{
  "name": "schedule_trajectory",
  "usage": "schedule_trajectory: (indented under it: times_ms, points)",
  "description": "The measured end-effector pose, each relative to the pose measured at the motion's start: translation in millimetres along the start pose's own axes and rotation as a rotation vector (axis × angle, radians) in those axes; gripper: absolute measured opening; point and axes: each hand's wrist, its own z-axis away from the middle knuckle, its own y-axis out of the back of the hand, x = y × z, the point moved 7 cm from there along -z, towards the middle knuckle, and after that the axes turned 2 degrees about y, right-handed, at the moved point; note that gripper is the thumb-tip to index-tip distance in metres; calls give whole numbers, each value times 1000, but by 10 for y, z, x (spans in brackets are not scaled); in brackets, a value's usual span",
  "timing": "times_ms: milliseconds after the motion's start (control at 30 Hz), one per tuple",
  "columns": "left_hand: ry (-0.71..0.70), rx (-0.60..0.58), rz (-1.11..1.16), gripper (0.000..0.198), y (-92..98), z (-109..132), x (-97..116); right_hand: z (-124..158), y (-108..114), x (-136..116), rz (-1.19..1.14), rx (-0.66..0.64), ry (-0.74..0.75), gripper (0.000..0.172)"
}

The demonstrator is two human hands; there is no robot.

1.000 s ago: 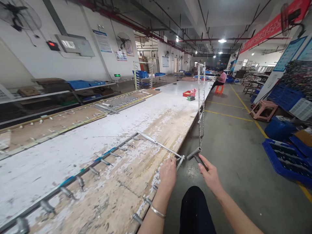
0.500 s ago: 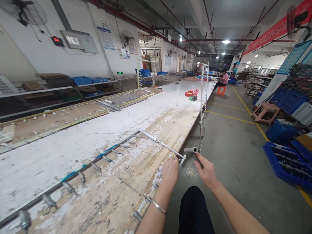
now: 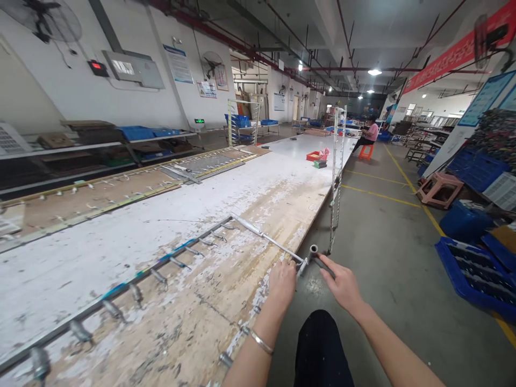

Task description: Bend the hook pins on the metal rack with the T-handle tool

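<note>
On the near table edge, my left hand [image 3: 282, 282] is closed at the corner of a long metal frame [image 3: 159, 262]. The part under its fingers is mostly hidden. Several grey spring-like pegs [image 3: 160, 276] line the frame's far rail. A thin metal rod [image 3: 278, 243] spans its end and meets a short crosspiece beside my left knuckles. In my right hand [image 3: 341, 285] is a hammer-like tool [image 3: 313, 251] with a hollow tube head and a dark handle. Its head is right by the crosspiece; whether they touch, I cannot tell.
The long worn table [image 3: 258, 188] runs away ahead. A tall white rack [image 3: 335, 177] stands at its right edge. Farther off, a person [image 3: 370, 131] sits on an orange stool [image 3: 365, 152]. Blue crates [image 3: 475, 274] and a pink stool [image 3: 440, 188] are on the right floor.
The hammer-like tool has moved left toward the frame's corner, and its head has turned so the tube's open end faces me. My left hand stays at the corner.
</note>
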Motion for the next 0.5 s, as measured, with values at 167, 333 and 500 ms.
schedule_trajectory:
  times_ms: [167, 333, 500]
  points:
    - [-86, -18, -60, 32, 52, 11, 67, 0, 190, -2, -112, 97, -31, 43]
    - [-153, -16, -95, 29, 63, 29, 120, 18, 153, -83, -101, 52, 1, 40]
    - [-159, 2, -61, 27, 64, 28, 123, 61, 138, -110, -61, 177, 55, 41]
